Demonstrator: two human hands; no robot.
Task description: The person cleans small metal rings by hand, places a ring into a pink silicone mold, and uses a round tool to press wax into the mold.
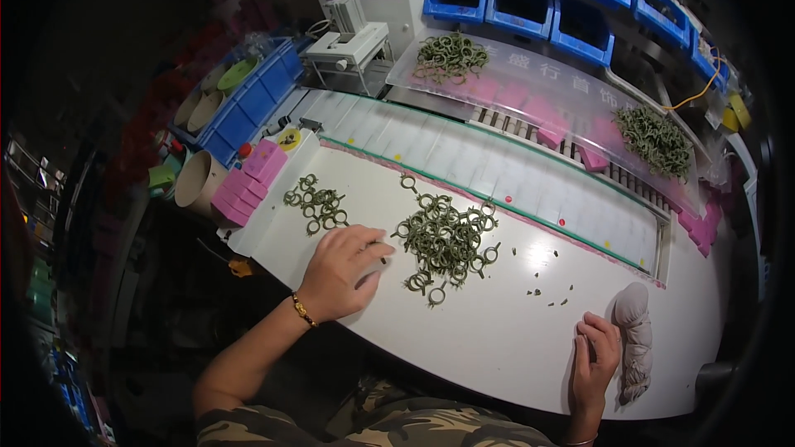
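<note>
My left hand (341,271) is over the white tabletop between two groups of small olive-green rings with stubby prongs. Its fingers are bent together, and a small dark bit shows at the fingertips, too small to name. Just right of it lies the larger pile of green rings (447,236); beyond it, to the left, is a smaller group of green rings (316,203). My right hand (596,358) rests near the table's front right, fingers loosely bent and a little apart, with nothing seen in them. Beside it lies a grey, wrinkled cloth roll (635,339).
Small dark green bits (537,291) lie scattered right of the pile. A glass-edged conveyor (464,170) crosses behind, with a clear-covered shelf (513,83) bearing more rings. Blue bins (522,8) stand at the back. Pink blocks (248,182) and a blue crate (248,108) are left.
</note>
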